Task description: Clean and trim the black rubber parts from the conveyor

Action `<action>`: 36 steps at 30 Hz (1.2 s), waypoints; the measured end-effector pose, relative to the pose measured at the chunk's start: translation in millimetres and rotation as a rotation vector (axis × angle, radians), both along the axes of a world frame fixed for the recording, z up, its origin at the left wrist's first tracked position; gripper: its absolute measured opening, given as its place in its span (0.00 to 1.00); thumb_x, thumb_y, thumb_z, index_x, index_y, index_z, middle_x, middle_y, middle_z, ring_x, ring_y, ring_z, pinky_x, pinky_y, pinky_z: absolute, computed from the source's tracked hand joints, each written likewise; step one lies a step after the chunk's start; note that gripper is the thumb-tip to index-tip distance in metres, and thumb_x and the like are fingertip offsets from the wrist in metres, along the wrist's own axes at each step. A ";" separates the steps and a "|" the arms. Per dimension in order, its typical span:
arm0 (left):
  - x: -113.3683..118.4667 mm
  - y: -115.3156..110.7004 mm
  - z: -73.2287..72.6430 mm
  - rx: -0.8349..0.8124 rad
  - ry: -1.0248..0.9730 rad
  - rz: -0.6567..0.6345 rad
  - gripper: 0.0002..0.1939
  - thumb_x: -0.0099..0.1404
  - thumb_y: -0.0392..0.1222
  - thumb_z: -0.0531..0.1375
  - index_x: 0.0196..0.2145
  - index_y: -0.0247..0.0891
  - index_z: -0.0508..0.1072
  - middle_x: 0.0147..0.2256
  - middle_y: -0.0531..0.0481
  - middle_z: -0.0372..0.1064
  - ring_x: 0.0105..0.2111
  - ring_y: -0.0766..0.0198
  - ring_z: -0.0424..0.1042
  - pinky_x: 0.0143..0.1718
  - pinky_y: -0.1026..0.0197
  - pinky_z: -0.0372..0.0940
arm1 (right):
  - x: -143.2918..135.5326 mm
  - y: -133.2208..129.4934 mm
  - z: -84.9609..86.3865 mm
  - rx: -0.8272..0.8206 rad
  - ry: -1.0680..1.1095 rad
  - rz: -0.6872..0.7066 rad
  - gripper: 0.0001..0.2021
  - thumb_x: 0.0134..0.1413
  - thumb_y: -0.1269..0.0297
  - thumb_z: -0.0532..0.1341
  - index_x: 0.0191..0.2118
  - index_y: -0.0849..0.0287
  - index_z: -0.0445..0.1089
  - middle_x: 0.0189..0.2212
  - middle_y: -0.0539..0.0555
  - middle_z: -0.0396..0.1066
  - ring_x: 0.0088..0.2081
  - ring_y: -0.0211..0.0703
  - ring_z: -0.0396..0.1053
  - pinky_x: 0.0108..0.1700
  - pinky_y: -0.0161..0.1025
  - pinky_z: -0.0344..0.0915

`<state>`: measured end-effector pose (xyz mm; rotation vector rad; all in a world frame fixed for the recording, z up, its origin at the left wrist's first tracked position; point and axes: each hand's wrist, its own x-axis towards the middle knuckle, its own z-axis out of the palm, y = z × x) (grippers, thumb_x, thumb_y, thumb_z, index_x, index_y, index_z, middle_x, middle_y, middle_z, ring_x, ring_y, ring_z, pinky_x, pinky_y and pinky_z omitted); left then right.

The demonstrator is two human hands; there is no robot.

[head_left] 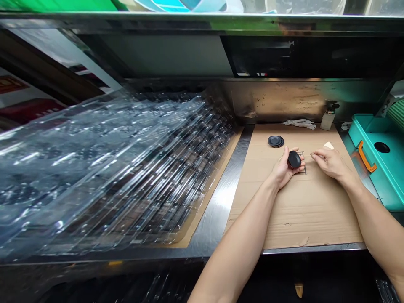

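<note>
Resting in the fingers of my left hand (282,172) is a round black disc (294,159), its flat face turned up toward me. My right hand (330,162) hovers just to the right of it, thumb and forefinger pinched together; whatever lies between those fingertips is too small to make out. Both hands are above a sheet of brown cardboard (290,214) that bears dark printed marks. Beyond my left hand, a few more black discs (275,141) lie overlapped on the cardboard. A small pale piece (328,145) shows behind my right hand.
Stacked clear plastic trays (126,168) fill the left side. At the back stand a small bottle (328,118) and a crumpled white glove or cloth (299,123). A turquoise bin (372,147) with an orange handle (366,157) sits at the right, a black disc (382,147) inside.
</note>
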<state>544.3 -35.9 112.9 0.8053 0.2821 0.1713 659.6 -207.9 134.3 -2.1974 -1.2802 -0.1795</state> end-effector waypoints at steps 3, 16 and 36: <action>-0.5 -5.3 -1.2 0.105 -0.008 -0.056 0.31 0.72 0.67 0.52 0.55 0.36 0.69 0.34 0.43 0.76 0.27 0.63 0.77 0.23 0.67 0.66 | -0.3 4.0 -2.4 0.132 0.002 -0.006 0.15 0.68 0.58 0.56 0.38 0.57 0.78 0.31 0.56 0.75 0.35 0.44 0.67 0.39 0.40 0.61; 0.7 -20.5 -7.7 0.577 0.204 -0.061 0.44 0.70 0.75 0.38 0.30 0.33 0.75 0.23 0.42 0.74 0.13 0.67 0.68 0.12 0.66 0.55 | -22.6 17.3 -6.3 0.033 0.057 0.211 0.14 0.70 0.63 0.54 0.40 0.56 0.78 0.30 0.54 0.71 0.35 0.43 0.69 0.41 0.38 0.64; -6.2 -38.6 21.7 0.835 0.283 -0.164 0.44 0.69 0.76 0.39 0.20 0.36 0.71 0.16 0.44 0.67 0.11 0.67 0.61 0.13 0.63 0.54 | -21.8 14.4 14.4 -0.233 -0.082 0.110 0.14 0.59 0.68 0.53 0.28 0.58 0.74 0.28 0.56 0.75 0.30 0.43 0.68 0.36 0.40 0.60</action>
